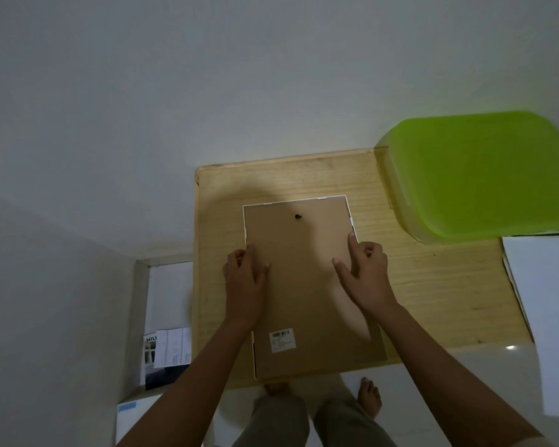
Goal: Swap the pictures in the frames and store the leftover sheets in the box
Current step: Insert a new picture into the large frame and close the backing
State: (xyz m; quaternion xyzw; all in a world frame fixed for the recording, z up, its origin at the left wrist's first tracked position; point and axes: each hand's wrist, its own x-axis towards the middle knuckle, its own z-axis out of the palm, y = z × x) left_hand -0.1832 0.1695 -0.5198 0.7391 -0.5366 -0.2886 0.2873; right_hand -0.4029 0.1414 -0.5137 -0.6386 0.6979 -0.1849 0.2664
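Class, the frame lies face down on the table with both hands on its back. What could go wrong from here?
1. The frame reaches the near edge of the table; a push from the left hand or right hand might slide it off.
2. The white sheets at the right seem to overhang the table, so a nudge could drop them.

We get a dim, soft picture. A broad shadow lies across the far left of the counter [226, 195]. A small glare spot shines on the floor [497, 359] at right. The edges bend and smear, blurring the green box [478, 175].
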